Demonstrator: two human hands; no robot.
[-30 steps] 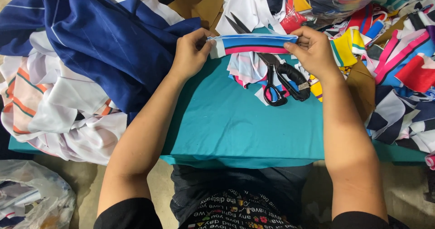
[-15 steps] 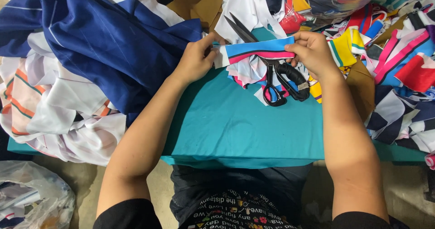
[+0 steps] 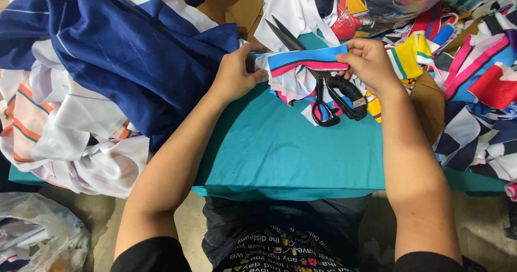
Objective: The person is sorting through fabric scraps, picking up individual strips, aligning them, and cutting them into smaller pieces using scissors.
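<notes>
Head view: both hands on a striped strip

Left hand (image 3: 234,75) and right hand (image 3: 369,62) each pinch one end of a blue, pink and black fabric strip (image 3: 308,61), fingers closed on it, held just above the far edge of the teal table (image 3: 280,148).
Black scissors (image 3: 323,91) lie under the strip, handles toward the person.
Room: bare teal between the forearms down to the near edge. Left side blocked by a navy cloth (image 3: 124,56) over a white pile (image 3: 70,137); right side blocked by mixed colour scraps (image 3: 474,83).
Versus 0.5 s ago: strip nearly the same place, left hand slightly closer in, strip bunched at its left end.
Clear plastic bag (image 3: 37,239) on floor, lower left.
</notes>
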